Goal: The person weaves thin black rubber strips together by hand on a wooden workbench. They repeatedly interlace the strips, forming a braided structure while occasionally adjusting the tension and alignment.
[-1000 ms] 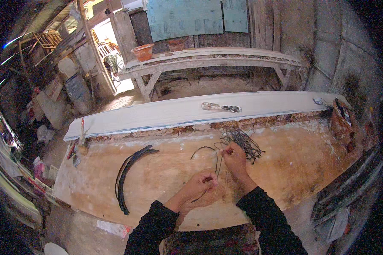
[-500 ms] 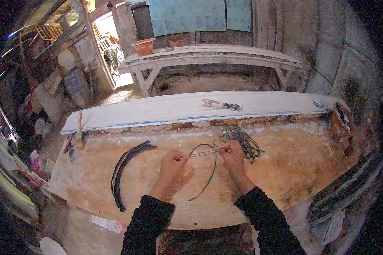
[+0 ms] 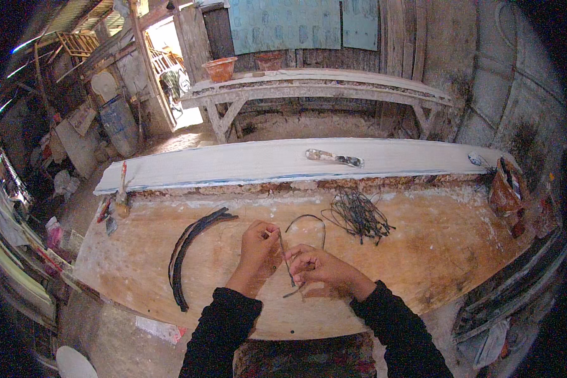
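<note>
My left hand (image 3: 257, 251) pinches the upper end of a thin dark cord (image 3: 283, 247) between thumb and fingertips, just above the wooden tabletop (image 3: 220, 302). Lower and to the right, my right hand (image 3: 321, 269) has its fingers closed on the same strand, which runs straight and slanting between the hands. A loose curved length of dark cord (image 3: 309, 217) arcs beyond my right hand and goes out of sight behind it; a short end shows below the fingers. A tangled pile of dark cords (image 3: 361, 214) lies to the right. Left of my hands rests a curved bundle of black strips (image 3: 184, 258).
Behind the tabletop stretches a white board (image 3: 233, 165) with a paint-stained, handled tool (image 3: 335, 158) on it. A brush (image 3: 122, 201) stands at the left, a brown container (image 3: 507, 192) at the right. A long bench (image 3: 321, 88) holding orange pots (image 3: 220, 69) stands farther back.
My right hand has moved down and toward me from beside the cord pile. The strand between my hands has turned from nearly level to steep. My left hand has barely moved.
</note>
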A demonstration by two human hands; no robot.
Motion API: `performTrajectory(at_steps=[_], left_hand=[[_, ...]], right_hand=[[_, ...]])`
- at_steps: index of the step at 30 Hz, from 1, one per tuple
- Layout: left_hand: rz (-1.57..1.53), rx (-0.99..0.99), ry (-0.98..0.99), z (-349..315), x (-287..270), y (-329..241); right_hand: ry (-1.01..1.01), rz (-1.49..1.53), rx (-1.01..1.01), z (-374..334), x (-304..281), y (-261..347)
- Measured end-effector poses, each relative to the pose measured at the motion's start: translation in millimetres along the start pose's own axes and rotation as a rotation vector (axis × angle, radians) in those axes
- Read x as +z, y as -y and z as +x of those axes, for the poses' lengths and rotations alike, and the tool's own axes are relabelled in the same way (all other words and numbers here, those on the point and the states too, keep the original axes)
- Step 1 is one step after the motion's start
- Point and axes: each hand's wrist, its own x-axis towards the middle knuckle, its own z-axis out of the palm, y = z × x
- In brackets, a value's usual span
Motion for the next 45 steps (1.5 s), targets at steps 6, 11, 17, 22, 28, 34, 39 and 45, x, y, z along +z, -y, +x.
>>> performTrajectory(at_steps=[6, 11, 17, 22, 28, 34, 39, 45], left_hand=[[0.082, 0.042, 0.015, 6.8, -6.1, 12.6], [0.036, 0.048, 0.048, 7.1, -5.4, 16.6], [-0.067, 0.022, 0.064, 6.8, -7.1, 19.3], [-0.027, -0.054, 0.227, -16.5, 11.1, -20.8], [0.318, 0.09, 0.611, -51.8, 31.1, -35.6], [0.109, 0.099, 0.774, -42.2, 31.3, -20.7], [0.176, -0.009, 0.648, -47.2, 29.0, -34.0], [0.31, 0.173, 0.121, -12.6, 9.8, -9.4]], right_hand=[[-0.005, -0.068, -0.066, 5.7, -2.2, -9.2], [-0.088, -0.087, -0.048, 1.8, -4.4, -4.4], [-0.344, -0.272, -0.3, 10.1, -18.6, -5.6], [-0.916, -0.502, -0.336, 18.2, -47.9, -20.6], [-1.092, -0.518, -0.423, 22.7, -69.0, -16.5], [-1.033, -0.464, -0.486, 25.3, -66.4, -24.7], [-1.045, -0.506, -0.417, 21.5, -56.3, -16.3], [-1.069, -0.55, -0.45, 26.8, -76.0, -33.7]])
